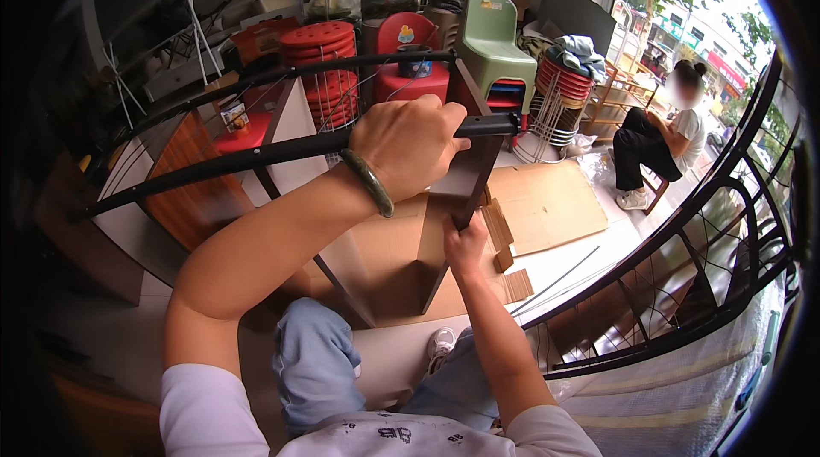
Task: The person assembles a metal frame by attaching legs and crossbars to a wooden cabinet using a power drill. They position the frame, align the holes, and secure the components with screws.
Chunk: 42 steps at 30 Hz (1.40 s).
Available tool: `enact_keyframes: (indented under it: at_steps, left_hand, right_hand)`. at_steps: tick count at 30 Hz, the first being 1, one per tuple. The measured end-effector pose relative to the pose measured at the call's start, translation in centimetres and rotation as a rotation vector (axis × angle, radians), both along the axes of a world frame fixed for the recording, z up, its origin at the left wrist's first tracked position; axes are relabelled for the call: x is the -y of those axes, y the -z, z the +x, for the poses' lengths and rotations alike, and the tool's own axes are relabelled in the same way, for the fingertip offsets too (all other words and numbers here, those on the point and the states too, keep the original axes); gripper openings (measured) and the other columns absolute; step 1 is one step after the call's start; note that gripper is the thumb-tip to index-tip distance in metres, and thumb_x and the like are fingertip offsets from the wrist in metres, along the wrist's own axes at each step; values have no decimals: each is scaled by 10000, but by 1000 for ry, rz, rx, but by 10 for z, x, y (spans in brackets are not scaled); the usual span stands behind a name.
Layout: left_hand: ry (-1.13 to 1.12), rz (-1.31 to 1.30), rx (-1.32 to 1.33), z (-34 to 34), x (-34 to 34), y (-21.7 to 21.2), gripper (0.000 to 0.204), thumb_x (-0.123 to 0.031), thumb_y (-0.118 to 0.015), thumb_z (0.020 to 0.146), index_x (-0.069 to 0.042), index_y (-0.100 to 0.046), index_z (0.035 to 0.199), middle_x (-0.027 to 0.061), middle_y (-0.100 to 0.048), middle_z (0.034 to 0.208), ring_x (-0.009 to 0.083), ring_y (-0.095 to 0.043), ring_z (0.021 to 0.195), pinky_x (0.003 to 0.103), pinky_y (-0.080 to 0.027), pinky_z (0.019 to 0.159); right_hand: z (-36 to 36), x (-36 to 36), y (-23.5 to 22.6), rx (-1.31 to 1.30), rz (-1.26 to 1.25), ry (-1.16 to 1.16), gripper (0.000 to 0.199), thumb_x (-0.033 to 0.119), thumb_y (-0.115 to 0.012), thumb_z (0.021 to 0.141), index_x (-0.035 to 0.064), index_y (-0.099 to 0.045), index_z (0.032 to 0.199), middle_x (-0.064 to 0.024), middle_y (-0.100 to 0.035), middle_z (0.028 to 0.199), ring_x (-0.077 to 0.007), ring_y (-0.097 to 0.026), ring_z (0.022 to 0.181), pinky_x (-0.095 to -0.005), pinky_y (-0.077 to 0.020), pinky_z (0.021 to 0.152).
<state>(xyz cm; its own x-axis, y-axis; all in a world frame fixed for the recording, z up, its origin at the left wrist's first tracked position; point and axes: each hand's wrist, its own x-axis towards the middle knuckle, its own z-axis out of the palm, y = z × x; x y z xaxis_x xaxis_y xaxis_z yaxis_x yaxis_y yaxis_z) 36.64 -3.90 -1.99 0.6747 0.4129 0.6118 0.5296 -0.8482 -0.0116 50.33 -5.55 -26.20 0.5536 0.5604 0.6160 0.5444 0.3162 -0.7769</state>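
Along the right edge of the floor, propped and touched by neither hand: black metal frame (pixel 683 286) with a wire grid between its curved bars, well apart from the piece in hand and not yet joined to anything.

Spread flat over the middle of the floor: brown cardboard sheet (pixel 547 201).

Stacked at the far edge of the floor: red plastic stools (pixel 320 47) and a green plastic chair (pixel 495 38). Seated on a low stool near the far right corner: another person (pixel 653 141), hands away from this work.

Held up above the cardboard: long curved black metal rail (pixel 213 162), run from the left to meet the top of a dark brown wooden board (pixel 470 179), stood upright over the knees. Brought together at that top end already; whether fastened there, impossible to tell, with the joint hidden under the fingers.

Wrapped tight over the rail at that meeting point: left hand (pixel 406 149), fist closed round rail and board top. Pinched narrow on the board's lower edge: right hand (pixel 464 245), thumb and fingers closed on the wood to steady it.

Worn on the left wrist: green bangle (pixel 369 184).

Left loose beside the board's foot: short corrugated cardboard strips (pixel 500 239).
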Motion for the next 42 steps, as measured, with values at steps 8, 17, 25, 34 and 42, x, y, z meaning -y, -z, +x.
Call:
enact_keyframes:
  at_steps: [8, 17, 25, 34, 42]
  left_hand:
    - [18, 20, 42, 0, 1, -4, 226, -219, -669, 766, -95, -621, 949, 117, -588, 741, 326, -596, 674, 416, -472, 591]
    - [7, -19, 24, -5, 2, -7, 236, -236, -675, 767, -99, -604, 946, 111, -591, 761, 326, -590, 663, 412, -467, 578]
    - [-21, -52, -31, -2, 2, -8, 271, -259, -667, 780, -76, -615, 973, 125, -594, 784, 331, -595, 693, 407, -470, 603]
    - [5, -89, -48, 2, 2, -10, 264, -259, -660, 784, -68, -618, 962, 132, -594, 796, 335, -591, 732, 415, -465, 634]
    - [-19, -110, -68, 3, 4, -10, 258, -246, -652, 788, -76, -614, 978, 134, -593, 805, 341, -586, 738, 417, -463, 639]
  right_hand:
    - [1, 6, -7, -42, -106, -50, 162, 34, -582, 760, 49, -570, 920, -161, -502, 607, -300, -515, 533, -383, -419, 516]
    - [-14, 1, -7, 34, -114, -83, 362, 5, -570, 757, 100, -567, 1106, -181, -534, 671, -338, -556, 589, -395, -444, 537]
    - [-15, 1, -5, 37, -123, -104, 345, 20, -569, 762, 107, -569, 1095, -183, -569, 735, -347, -582, 652, -394, -463, 568]
    - [-17, 0, -5, 38, -137, -83, 349, 27, -569, 755, 101, -562, 1096, -171, -597, 813, -363, -588, 721, -410, -475, 615]
    - [7, -6, -10, -8, -108, -152, 343, 18, -565, 730, 83, -588, 1067, -169, -526, 658, -296, -537, 565, -368, -439, 542]
